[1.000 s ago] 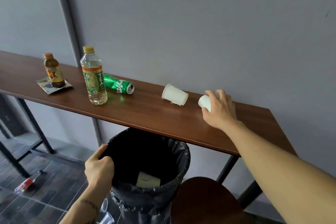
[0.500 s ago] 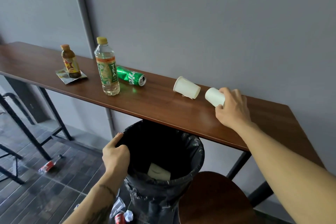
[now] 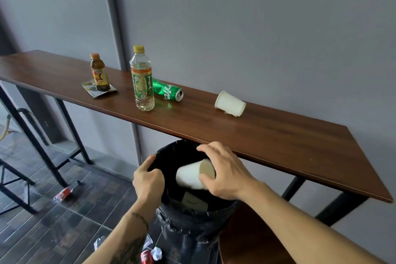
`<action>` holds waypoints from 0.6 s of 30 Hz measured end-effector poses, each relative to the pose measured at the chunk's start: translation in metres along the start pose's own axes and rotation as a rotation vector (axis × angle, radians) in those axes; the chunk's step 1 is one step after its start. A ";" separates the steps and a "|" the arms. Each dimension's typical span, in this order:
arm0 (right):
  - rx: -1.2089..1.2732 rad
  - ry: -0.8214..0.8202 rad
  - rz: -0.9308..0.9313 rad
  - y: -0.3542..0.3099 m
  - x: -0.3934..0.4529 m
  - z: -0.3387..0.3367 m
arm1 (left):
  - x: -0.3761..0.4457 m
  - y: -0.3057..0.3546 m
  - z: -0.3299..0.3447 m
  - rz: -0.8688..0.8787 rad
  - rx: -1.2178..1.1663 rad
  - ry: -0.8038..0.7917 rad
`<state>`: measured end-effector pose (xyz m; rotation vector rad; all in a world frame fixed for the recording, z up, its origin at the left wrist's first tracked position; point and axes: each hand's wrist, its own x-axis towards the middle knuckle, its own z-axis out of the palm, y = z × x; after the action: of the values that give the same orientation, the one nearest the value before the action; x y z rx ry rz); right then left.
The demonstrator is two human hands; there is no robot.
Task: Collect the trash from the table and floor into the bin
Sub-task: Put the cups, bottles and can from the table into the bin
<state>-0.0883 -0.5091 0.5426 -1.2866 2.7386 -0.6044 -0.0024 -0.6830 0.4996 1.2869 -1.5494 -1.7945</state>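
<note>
My right hand [image 3: 225, 172] holds a white paper cup [image 3: 191, 176] on its side over the mouth of the black-lined bin [image 3: 192, 221]. My left hand [image 3: 147, 182] grips the bin's left rim. Inside the bin lies a pale piece of trash [image 3: 194, 200]. On the wooden table [image 3: 289, 146] lie another white paper cup [image 3: 230, 103] and a green soda can [image 3: 168, 91], both on their sides. A tea bottle [image 3: 143, 79] stands upright. A small brown bottle [image 3: 99, 73] stands on a flat wrapper [image 3: 94, 91].
On the dark tiled floor lie a plastic bottle with a red label [image 3: 65, 193] at the left, and a red can [image 3: 146, 257] with crumpled wrappers [image 3: 156, 253] by the bin's base. A round brown stool [image 3: 252, 240] stands right of the bin. Black table legs [image 3: 68, 126] stand left.
My right hand lifted the white cup off the table and brought it down over the bin's mouth. My left hand stayed on the rim. The view shifted left.
</note>
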 end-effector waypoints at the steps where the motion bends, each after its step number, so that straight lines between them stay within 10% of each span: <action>1: -0.001 -0.023 -0.008 0.000 0.001 0.003 | 0.001 0.000 -0.002 0.000 0.003 -0.004; 18: -0.182 0.113 0.067 0.051 0.068 -0.066 | 0.007 0.009 -0.023 0.087 0.017 0.042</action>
<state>-0.1837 -0.5091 0.5921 -1.2229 2.9765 -0.4440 0.0120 -0.7029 0.5068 1.2369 -1.5762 -1.6940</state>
